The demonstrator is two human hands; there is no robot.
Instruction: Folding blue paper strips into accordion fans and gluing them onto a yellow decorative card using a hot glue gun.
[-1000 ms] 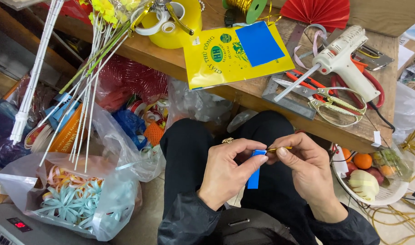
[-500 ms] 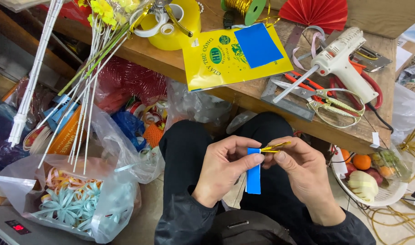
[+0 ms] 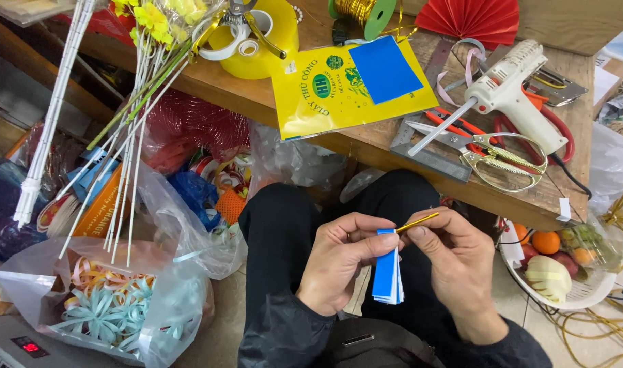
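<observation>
Folded blue paper strip (image 3: 387, 275), hanging over the lap between both hands, below the desk (image 3: 257, 95) edge. It looks light, thin and easily creased, so it is best pinched at the folded top, where the layers stay together. Left hand (image 3: 338, 262): grip closed narrowly on the strip's upper edge. Right hand (image 3: 454, 266): fingertips pinched on a thin gold wire (image 3: 417, 222) that slants up from the fold; the wire seems springy and slippery, and needs a firm pinch near the paper. Compared with half a second earlier, the strip hangs slightly lower and the wire is more exposed. On the desk: yellow packet (image 3: 338, 85), glue gun (image 3: 509, 85), scissors (image 3: 502, 153).
</observation>
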